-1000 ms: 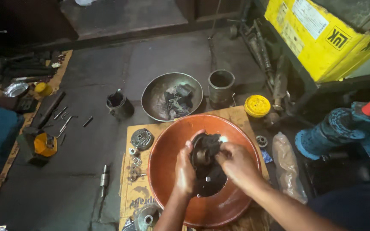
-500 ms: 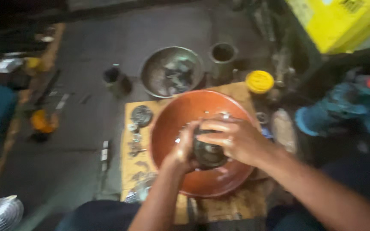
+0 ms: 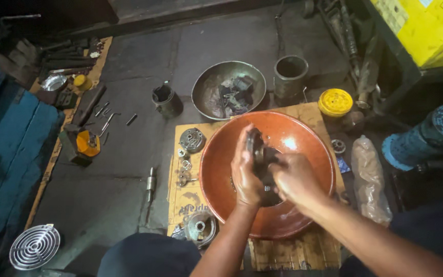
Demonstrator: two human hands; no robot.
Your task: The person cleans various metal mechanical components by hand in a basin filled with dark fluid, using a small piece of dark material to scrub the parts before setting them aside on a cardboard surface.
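Hidden or unclear: the lower half of the part (image 3: 260, 154) is covered by both hands; its exact make-up cannot be told. Basin (image 3: 303, 138) floor beneath the hands is dark, contents unreadable. Yellow box (image 3: 426, 28) is cut off at the top right edge; blue cylinder (image 3: 431, 136) cut off at the right.

Part: dark, greasy metal piece, round in outline, stood on edge, held just above the middle of the basin.

Left hand (image 3: 245, 172): flat, fingers upright against the part's left face, gripping it. Right hand (image 3: 294, 179): closed about the part's right side and lower end.

Basin: wide, reddish-brown, wet sheen, resting on cardboard (image 3: 180, 205).

Nearby:
- steel bowl (image 3: 208, 84) of dark scraps behind the basin;
- grey cup (image 3: 290, 74) beside the bowl;
- yellow lid (image 3: 335, 101) at the cardboard's far right corner;
- small gears and washers (image 3: 185, 159) on the cardboard left of the basin;
- plastic bag (image 3: 369, 177) to the right;
- wire grille (image 3: 34, 246) on the floor, lower left.
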